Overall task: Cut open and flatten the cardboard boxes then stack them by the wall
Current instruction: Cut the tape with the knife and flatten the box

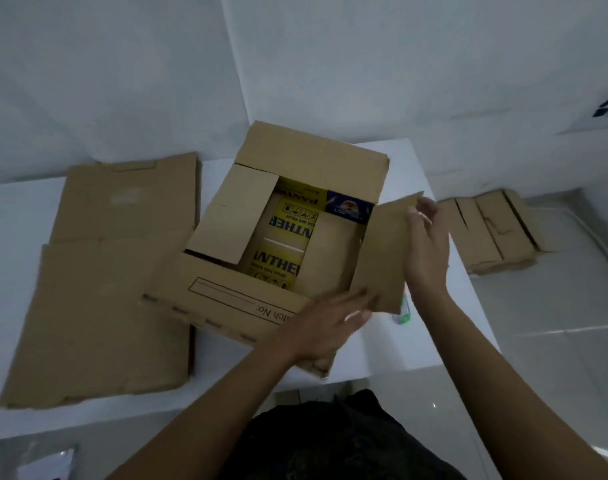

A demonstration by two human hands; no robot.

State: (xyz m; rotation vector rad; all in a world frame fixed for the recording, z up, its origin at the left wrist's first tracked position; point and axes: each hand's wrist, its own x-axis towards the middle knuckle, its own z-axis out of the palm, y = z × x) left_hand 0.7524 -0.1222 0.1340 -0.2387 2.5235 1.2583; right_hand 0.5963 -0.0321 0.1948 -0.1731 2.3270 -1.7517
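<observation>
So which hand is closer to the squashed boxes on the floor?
Right. The right hand grips the side flap, on the side where the flattened boxes lie on the floor. The left hand rests on the near corner of the open box, farther away.

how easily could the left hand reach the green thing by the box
Probably yes: left hand lies close beside green thing; only the flap held by the right hand overhangs it.
</observation>
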